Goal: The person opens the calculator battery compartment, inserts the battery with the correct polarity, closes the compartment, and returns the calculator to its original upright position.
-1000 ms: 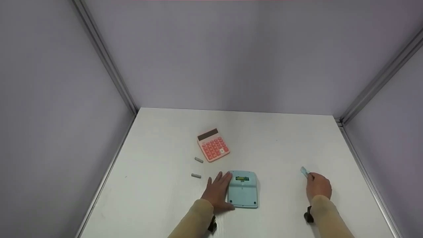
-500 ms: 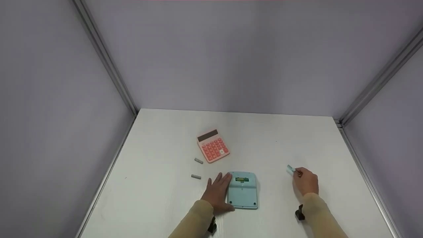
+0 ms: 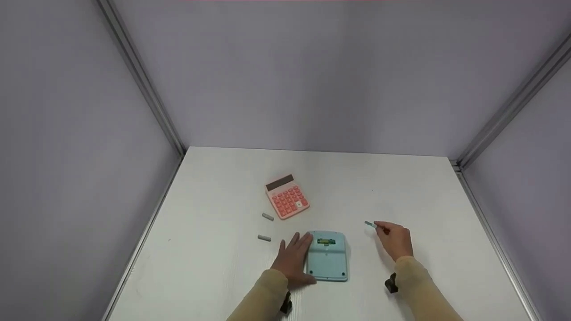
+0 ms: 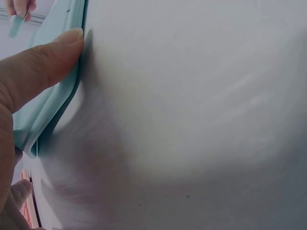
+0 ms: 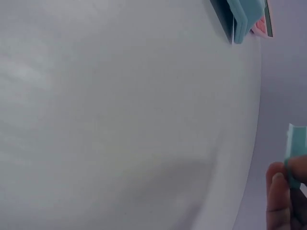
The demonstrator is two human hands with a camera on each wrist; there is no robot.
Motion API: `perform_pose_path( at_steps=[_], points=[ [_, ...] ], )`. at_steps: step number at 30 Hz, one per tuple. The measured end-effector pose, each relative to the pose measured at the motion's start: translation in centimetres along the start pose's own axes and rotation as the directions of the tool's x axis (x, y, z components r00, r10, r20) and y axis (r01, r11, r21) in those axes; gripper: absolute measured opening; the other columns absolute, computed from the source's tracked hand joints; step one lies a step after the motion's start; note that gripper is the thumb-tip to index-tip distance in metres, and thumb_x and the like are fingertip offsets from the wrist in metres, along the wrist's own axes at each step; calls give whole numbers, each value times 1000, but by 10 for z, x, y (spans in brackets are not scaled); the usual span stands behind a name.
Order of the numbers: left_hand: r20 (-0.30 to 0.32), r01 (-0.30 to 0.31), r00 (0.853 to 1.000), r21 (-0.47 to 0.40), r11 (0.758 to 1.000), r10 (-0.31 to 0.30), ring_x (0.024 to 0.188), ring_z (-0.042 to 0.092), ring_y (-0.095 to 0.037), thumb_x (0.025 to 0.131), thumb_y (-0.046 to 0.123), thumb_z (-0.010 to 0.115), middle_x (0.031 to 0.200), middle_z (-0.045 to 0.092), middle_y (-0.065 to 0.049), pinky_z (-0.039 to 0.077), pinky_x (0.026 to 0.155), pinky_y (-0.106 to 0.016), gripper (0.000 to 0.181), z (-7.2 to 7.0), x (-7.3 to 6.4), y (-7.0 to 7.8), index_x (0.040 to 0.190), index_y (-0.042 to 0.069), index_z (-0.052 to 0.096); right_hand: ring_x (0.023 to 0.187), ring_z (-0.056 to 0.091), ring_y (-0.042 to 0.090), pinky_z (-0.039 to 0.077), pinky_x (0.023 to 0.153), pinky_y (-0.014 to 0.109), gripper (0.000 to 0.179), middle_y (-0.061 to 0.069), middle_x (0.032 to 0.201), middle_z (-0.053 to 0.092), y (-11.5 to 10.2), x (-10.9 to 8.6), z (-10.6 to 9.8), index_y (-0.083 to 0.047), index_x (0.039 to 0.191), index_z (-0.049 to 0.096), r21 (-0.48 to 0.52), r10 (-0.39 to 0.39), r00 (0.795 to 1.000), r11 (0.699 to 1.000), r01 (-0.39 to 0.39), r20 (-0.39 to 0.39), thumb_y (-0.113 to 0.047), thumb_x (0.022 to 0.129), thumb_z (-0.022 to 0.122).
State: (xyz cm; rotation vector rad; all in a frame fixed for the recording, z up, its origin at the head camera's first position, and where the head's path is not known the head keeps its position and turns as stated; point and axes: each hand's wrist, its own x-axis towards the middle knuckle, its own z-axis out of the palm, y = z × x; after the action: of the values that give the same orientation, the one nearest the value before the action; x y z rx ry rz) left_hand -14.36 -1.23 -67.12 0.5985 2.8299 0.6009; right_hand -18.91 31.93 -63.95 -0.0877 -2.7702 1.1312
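A light blue calculator [image 3: 327, 265] lies face down on the white table, its open battery slot [image 3: 326, 242] showing green and yellow inside. My left hand [image 3: 293, 263] rests along its left side, fingers extended over that edge and thumb at the near left corner. In the left wrist view the thumb [image 4: 43, 67] presses against the calculator's edge. To the right, my right hand [image 3: 395, 238] pinches a small light blue battery cover [image 3: 370, 224] between thumb and fingers, above the table. In the right wrist view the cover [image 5: 298, 141] stands up out of the fingertips.
A pink calculator [image 3: 287, 196] lies face up behind the blue one. Two small grey cylinders, like batteries [image 3: 267, 216], lie left of it and nearer to me. Grey panels [image 3: 312, 76] enclose the table [image 3: 200, 223] at the back and sides.
My right hand has moved left toward the blue calculator, carrying the battery cover, which has turned to show more of its edge. The left hand and the blue calculator have stayed in place.
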Motion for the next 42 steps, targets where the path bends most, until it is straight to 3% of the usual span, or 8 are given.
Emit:
perform_pose_path(
  at_steps=[10, 17, 24, 30, 37, 42],
  points=[
    [3, -9, 1000, -33, 999, 9, 147, 8, -20, 57, 64, 82, 160, 10, 13, 10, 115, -56, 129, 2, 2, -5, 155, 30, 7, 91, 68, 19, 57, 77, 35, 21, 7, 101, 72, -24, -3, 20, -6, 110, 73, 40, -51, 998, 998, 50, 26, -12, 91, 66],
    [22, 8, 1000, -37, 999, -7, 147, 5, -18, 58, 62, 83, 159, 9, 15, 8, 116, -54, 127, 1, 2, -2, 155, 32, 7, 101, 66, 18, 55, 86, 37, 25, 2, 109, 71, -40, -7, 31, -9, 115, 71, 59, -48, 994, 997, 42, 103, -15, 92, 66],
    [35, 15, 999, -52, 999, -13, 147, 7, -20, 58, 60, 84, 160, 11, 13, 8, 116, -55, 127, -2, 2, -1, 155, 31, 8, 101, 66, 15, 54, 89, 36, 24, -4, 107, 70, -54, -13, 46, -14, 110, 73, 79, -61, 984, 996, 49, 166, -13, 86, 73],
    [34, 6, 999, -49, 999, -5, 147, 8, -20, 59, 60, 83, 160, 13, 11, 10, 116, -55, 126, -2, 2, -2, 155, 30, 8, 101, 64, 13, 52, 91, 41, 23, -10, 105, 70, -66, -20, 56, -21, 105, 74, 118, -119, 965, 989, 94, 232, -13, 84, 75],
    [5, -26, 1000, -12, 1000, 26, 147, 11, -22, 60, 65, 80, 160, 13, 10, 15, 114, -58, 125, 2, 4, -6, 156, 27, 9, 99, 64, 12, 54, 87, 39, 19, -11, 103, 69, -71, -22, 69, -20, 102, 75, 112, -260, 931, 965, 238, 257, -18, 82, 76],
    [1, -36, 999, 6, 999, 36, 147, 11, -22, 60, 68, 78, 160, 13, 10, 17, 114, -58, 125, 4, 5, -7, 156, 26, 9, 96, 64, 11, 54, 85, 37, 18, -11, 101, 69, -71, -22, 78, -20, 100, 76, 100, -271, 921, 962, 252, 281, -19, 82, 76]
  ],
)
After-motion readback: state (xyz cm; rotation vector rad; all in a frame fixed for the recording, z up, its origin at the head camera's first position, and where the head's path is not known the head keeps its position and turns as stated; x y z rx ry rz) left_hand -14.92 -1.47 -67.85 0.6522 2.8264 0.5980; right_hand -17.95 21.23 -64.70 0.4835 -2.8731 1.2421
